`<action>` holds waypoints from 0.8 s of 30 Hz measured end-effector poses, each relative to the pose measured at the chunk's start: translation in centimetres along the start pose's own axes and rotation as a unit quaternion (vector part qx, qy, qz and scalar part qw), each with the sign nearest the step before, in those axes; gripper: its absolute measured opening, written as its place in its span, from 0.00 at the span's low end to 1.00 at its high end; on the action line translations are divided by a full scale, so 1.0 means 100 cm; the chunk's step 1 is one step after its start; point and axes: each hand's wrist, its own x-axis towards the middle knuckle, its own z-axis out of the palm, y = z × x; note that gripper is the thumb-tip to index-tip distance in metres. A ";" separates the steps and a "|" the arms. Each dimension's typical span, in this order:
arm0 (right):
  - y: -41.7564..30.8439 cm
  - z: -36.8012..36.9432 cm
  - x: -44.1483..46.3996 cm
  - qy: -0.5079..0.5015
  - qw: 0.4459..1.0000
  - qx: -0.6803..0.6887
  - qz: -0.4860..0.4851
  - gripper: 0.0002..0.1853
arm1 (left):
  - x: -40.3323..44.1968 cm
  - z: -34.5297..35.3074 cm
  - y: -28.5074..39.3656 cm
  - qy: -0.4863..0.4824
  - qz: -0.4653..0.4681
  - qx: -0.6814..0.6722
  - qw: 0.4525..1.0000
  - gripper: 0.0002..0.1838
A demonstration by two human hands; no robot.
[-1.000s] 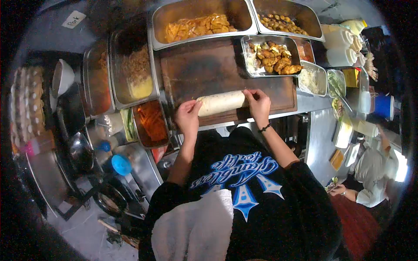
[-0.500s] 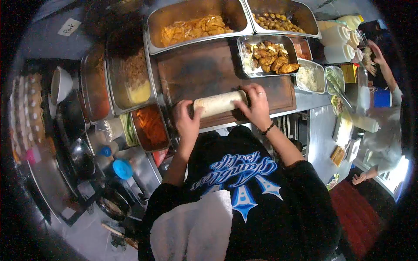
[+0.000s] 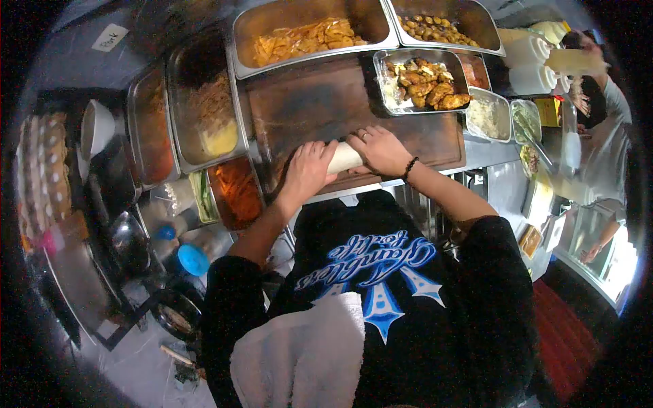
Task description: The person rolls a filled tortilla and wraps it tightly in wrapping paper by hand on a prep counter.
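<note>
A rolled tortilla wrap (image 3: 345, 158) lies near the front edge of the brown cutting board (image 3: 306, 102), its pale middle showing between my hands. My left hand (image 3: 310, 166) covers the left end, fingers curled over the top. Around the right end, my right hand (image 3: 381, 151) is wrapped, with a ring on a finger and a dark bead bracelet at the wrist. Both ends of the wrap are hidden under my hands. Behind the right hand, a metal tray of browned chicken pieces (image 3: 428, 88) rests on the board.
Steel pans of orange-coloured slices (image 3: 306, 42) and small round potatoes (image 3: 435, 30) line the back. Shredded carrot (image 3: 235, 194) sits at the left. White squeeze bottles (image 3: 530, 78) stand back right. A co-worker's arm (image 3: 612, 102) reaches in at the right, near a pale bottle.
My hands have closed in over the wrap, moving from its ends to cover more of it. The co-worker at the right has leaned in, and a pale bottle now shows there.
</note>
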 end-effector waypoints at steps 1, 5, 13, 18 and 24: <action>0.002 0.000 0.000 -0.018 1.000 0.004 0.006 0.37 | -0.001 0.000 -0.001 0.000 0.002 -0.002 1.000 0.41; 0.007 0.003 -0.003 -0.022 1.000 0.002 0.000 0.37 | 0.002 0.003 -0.006 -0.050 -0.008 0.011 0.999 0.43; 0.006 -0.015 -0.005 0.021 0.999 -0.004 -0.043 0.41 | 0.005 -0.010 -0.002 -0.065 -0.016 0.049 0.997 0.46; 0.012 -0.025 -0.060 0.155 0.963 0.130 0.179 0.36 | 0.019 -0.010 0.019 -0.033 -0.001 0.101 0.994 0.49; -0.042 0.038 -0.097 0.307 0.675 0.491 0.456 0.18 | 0.061 0.009 0.054 -0.071 0.042 0.088 0.993 0.44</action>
